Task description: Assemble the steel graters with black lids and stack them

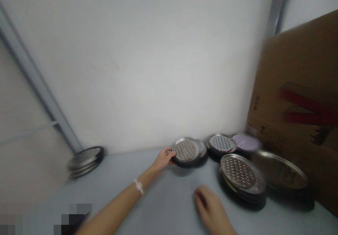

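Nearest to me, I have the right hand [210, 206] above the front part of the counter [158, 196], fingers loosely curled; it is blurred, and I cannot tell whether thumb and fingertips meet. To its left, the left forearm reaches in from the counter's near side, with a pale bracelet [138, 186] at the wrist. Toward the right edge I see a stack of round grater plates [239, 171], dark-sided below, and beside it a larger grater plate [282, 173] on a dark base.

Farther in, my left hand [163, 160] pinches the left rim of a round metal grater plate [185, 149], thumb on top, near the middle of the counter's back edge. A second pale rim shows just behind its right side; I cannot tell whether the plate touches the counter.

Toward the back right corner I have a white-topped grater stack [222, 143] and a purple-topped plate [245, 142]. At the back left corner stands another grater stack [86, 157]. A cardboard box [298, 69] rises along the right edge, and a white wall [158, 69] closes the back.
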Demonstrator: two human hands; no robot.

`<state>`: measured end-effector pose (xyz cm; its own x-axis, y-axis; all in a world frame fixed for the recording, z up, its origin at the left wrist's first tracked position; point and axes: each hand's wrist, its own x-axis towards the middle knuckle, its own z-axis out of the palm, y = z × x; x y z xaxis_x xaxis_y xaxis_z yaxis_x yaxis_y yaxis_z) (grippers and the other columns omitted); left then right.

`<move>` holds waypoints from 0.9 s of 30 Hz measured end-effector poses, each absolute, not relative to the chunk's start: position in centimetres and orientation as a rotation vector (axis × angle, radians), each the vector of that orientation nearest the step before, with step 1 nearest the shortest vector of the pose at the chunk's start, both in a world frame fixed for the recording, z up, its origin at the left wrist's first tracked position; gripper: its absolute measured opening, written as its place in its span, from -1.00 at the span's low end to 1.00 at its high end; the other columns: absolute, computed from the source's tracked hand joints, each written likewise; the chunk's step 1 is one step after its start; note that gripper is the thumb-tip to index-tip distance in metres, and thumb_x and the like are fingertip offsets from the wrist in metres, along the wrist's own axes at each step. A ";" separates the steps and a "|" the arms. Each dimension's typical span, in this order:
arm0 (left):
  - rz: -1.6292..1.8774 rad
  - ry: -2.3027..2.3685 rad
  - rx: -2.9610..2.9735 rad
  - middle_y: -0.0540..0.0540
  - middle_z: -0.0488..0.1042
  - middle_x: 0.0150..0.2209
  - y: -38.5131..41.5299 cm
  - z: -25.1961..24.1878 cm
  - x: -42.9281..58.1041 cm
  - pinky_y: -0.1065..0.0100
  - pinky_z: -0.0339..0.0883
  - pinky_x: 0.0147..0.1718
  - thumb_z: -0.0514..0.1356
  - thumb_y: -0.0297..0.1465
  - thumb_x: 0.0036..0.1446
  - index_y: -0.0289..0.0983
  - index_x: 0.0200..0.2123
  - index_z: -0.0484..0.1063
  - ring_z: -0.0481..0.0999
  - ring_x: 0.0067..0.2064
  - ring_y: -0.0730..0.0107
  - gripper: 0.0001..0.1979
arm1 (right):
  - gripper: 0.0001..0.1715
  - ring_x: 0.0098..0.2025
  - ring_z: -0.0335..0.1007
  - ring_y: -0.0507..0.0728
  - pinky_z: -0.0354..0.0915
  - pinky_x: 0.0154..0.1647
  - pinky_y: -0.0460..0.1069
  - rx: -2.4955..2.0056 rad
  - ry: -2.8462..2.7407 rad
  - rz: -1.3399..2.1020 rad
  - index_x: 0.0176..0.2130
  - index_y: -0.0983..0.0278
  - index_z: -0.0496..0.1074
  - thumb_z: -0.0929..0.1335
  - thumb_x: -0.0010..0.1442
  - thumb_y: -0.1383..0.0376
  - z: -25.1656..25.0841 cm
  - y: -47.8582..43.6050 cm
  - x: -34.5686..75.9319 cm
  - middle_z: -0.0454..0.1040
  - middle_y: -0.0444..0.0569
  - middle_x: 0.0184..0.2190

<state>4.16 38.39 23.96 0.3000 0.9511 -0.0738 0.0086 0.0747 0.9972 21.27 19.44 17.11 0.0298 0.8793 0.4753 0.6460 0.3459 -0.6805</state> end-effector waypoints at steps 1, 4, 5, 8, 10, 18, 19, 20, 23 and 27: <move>0.936 1.025 1.281 -0.12 0.60 -0.35 37.4 23.9 3.2 0.37 0.46 -0.40 0.42 -0.22 -0.01 -0.34 -0.15 0.42 0.59 -0.35 0.31 -0.56 | -0.77 -0.32 0.44 0.11 0.29 -0.27 -0.05 -1.375 -1.686 0.313 -0.30 0.21 0.36 0.19 0.37 0.33 17.2 19.4 21.3 0.47 -0.09 -0.38; 0.954 1.094 1.295 -0.12 0.58 -0.34 34.1 22.9 0.6 0.39 0.45 -0.42 0.41 -0.15 -0.03 -0.34 -0.10 0.41 0.58 -0.34 0.30 -0.48 | -0.82 -0.28 0.45 0.13 0.34 -0.22 -0.03 -1.380 -1.664 0.303 -0.19 0.21 0.38 0.20 0.38 0.31 17.5 19.1 21.2 0.48 -0.06 -0.33; 0.957 1.132 1.307 -0.11 0.56 -0.34 32.9 22.4 -0.1 0.39 0.44 -0.43 0.40 -0.12 -0.03 -0.35 -0.09 0.41 0.57 -0.35 0.31 -0.46 | -0.83 -0.25 0.46 0.14 0.35 -0.20 -0.02 -1.377 -1.668 0.302 -0.14 0.21 0.37 0.21 0.38 0.30 17.7 19.0 21.1 0.48 -0.05 -0.29; 0.956 1.226 1.327 -0.06 0.50 -0.37 29.6 20.7 -1.1 0.34 0.45 -0.45 0.35 -0.05 -0.01 -0.35 -0.04 0.38 0.56 -0.38 0.28 -0.40 | -0.75 -0.08 0.45 0.18 0.38 -0.05 0.03 -1.334 -1.746 0.305 0.01 0.21 0.33 0.26 0.33 0.31 18.5 18.4 21.0 0.47 0.03 -0.11; 0.951 1.286 1.348 -0.02 0.46 -0.38 27.9 19.9 -1.2 0.32 0.46 -0.46 0.30 -0.03 0.01 -0.34 -0.01 0.35 0.56 -0.37 0.25 -0.39 | -0.65 0.06 0.39 0.21 0.35 0.08 0.07 -1.310 -1.819 0.310 0.08 0.19 0.31 0.29 0.30 0.32 19.1 18.2 20.9 0.41 0.08 0.03; 0.614 1.616 1.855 -0.12 0.58 -0.42 26.2 21.9 -1.5 0.31 0.34 -0.35 -0.02 -0.08 0.29 -0.27 -0.13 0.46 0.59 -0.35 0.18 -0.57 | -0.71 0.08 0.37 0.25 0.38 0.10 0.14 -1.359 -1.921 0.264 0.01 0.18 0.40 0.35 0.29 0.22 19.7 18.0 21.1 0.40 0.09 0.07; 0.563 1.657 1.917 -0.17 0.60 -0.36 26.2 22.2 -1.7 0.30 0.33 -0.30 -0.05 -0.10 0.31 -0.26 -0.19 0.48 0.61 -0.28 0.14 -0.57 | -0.72 0.08 0.37 0.26 0.38 0.10 0.15 -1.363 -1.926 0.260 0.01 0.18 0.40 0.35 0.30 0.22 19.6 18.0 21.1 0.41 0.09 0.07; 0.537 1.698 1.958 -0.20 0.62 -0.31 26.2 22.5 -1.8 0.29 0.33 -0.25 -0.06 -0.11 0.32 -0.26 -0.22 0.49 0.61 -0.22 0.11 -0.57 | -0.72 0.08 0.37 0.26 0.39 0.10 0.15 -1.365 -1.928 0.256 0.01 0.19 0.40 0.35 0.30 0.21 19.5 18.0 21.2 0.41 0.09 0.07; 0.648 1.696 1.954 -0.21 0.63 -0.22 26.3 22.7 -2.1 0.26 0.32 -0.15 0.00 -0.12 0.31 -0.27 -0.08 0.47 0.60 -0.15 0.09 -0.59 | -0.68 0.10 0.37 0.27 0.39 0.11 0.16 -1.372 -1.938 0.241 0.03 0.19 0.40 0.35 0.30 0.18 19.2 18.0 21.3 0.41 0.11 0.10; 0.947 1.458 1.815 -0.19 0.60 -0.08 26.6 21.7 -1.8 0.24 0.37 -0.09 0.19 -0.16 0.19 -0.26 0.09 0.39 0.58 -0.10 0.12 -0.54 | -0.66 0.13 0.37 0.29 0.38 0.14 0.17 -1.364 -1.968 0.223 0.03 0.18 0.42 0.35 0.30 0.13 18.7 18.1 21.5 0.41 0.12 0.12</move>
